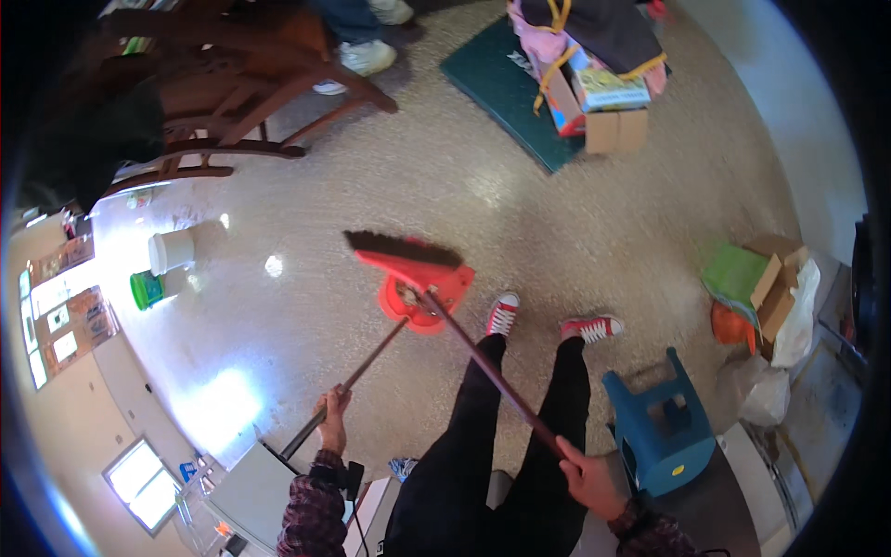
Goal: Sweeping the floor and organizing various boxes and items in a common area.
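Observation:
My left hand (pixel 333 420) grips the handle of a red dustpan (pixel 454 287), which lies on the floor ahead of my feet. Some light-coloured debris (pixel 409 292) sits in its pan. In my right hand (pixel 592 480) is the dark red handle of a broom (pixel 411 267). The broom's red head with dark bristles is over the far edge of the dustpan and hides part of it. Whether the bristles touch the floor I cannot tell.
A blue plastic stool (pixel 661 438) lies tipped by my right leg. Cardboard boxes (pixel 776 292) and plastic bags are at the right. Farther off are a dark green mat (pixel 511 104) with boxes, a wooden chair (pixel 237 104), a person's shoes (pixel 367 57), a white bucket (pixel 171 252) and a green bucket (pixel 147 290).

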Tool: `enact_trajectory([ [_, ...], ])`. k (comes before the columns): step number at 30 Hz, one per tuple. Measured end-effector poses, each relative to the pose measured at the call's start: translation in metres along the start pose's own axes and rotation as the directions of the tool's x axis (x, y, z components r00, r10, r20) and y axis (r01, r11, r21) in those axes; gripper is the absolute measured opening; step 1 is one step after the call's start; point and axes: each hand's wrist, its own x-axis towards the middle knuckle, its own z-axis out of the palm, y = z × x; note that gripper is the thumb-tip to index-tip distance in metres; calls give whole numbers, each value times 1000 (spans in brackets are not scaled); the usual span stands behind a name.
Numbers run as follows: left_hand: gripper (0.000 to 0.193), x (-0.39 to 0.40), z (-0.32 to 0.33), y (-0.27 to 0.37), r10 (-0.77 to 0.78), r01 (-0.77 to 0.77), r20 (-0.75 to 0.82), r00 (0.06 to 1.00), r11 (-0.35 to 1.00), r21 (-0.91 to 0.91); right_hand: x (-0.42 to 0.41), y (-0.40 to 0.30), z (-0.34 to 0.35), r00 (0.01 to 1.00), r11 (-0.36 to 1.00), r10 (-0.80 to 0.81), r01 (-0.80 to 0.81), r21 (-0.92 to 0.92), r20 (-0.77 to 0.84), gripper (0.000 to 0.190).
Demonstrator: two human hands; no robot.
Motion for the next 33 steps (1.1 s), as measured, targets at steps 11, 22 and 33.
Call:
enact_trajectory([
  [11,21,-26,8,-41,-143,78,-210,967,954,-288,296,-23,103,986,836,-159,108,-538,-49,34],
  [22,22,-21,-10,-59,-116,34,-232,966,942,-333,89,49,49,964,931,32,67,-358,264,41],
  [33,29,-37,-13,-43,-145,80,-203,968,951,-297,-41,28,-52,965,954,227,-195,-227,128,38],
])
